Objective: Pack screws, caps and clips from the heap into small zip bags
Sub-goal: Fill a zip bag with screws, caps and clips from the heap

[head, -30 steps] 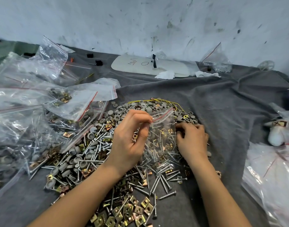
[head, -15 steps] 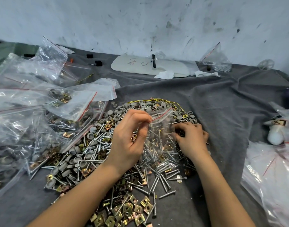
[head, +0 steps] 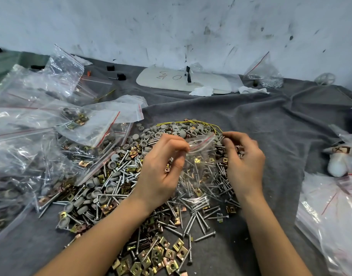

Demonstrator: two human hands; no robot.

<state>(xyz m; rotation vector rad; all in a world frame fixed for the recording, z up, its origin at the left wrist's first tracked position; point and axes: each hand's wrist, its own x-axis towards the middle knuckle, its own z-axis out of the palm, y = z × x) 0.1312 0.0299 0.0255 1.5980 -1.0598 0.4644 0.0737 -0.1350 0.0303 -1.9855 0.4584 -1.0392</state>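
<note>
bag [head: 201, 166]: small, clear, red zip line along its mouth. held upright over the middle of the heap, mouth up. screws and a few clips show through it.

left hand [head: 161, 172]: thumb and forefinger pinch the bag's mouth at its left end, on the red line. the other fingers are curled.

right hand [head: 244, 162]: at the bag's upper right corner, fingers curled, tips beside the end of the red line. whether they grip the bag, small parts or nothing cannot be told.

hands: apart, one on each side of the bag.

heap [head: 115, 196]: mixed parts on the cloth, under and around both hands.

screws [head: 199, 218]: silver, long. thickest at the heap's centre and near side.

caps [head: 97, 194]: grey, round. mostly at the heap's left and far side.

clips [head: 167, 253]: brass-coloured, square. thickest at the near edge.

wire [head: 191, 122]: yellow, thin, curved along the heap's far edge.

cloth [head: 271, 120]: grey, creased, covers the work surface.

filled bags [head: 27, 148]: clear, red-lined, piled at the left, touching the heap. they hold the same kinds of parts.

right pile [head: 334, 216]: clear bags at the right edge, well apart from the heap.

board [head: 183, 80]: white, flat, with handwriting, at the far side by the wall.

wall [head: 171, 26]: white, scuffed.
</note>
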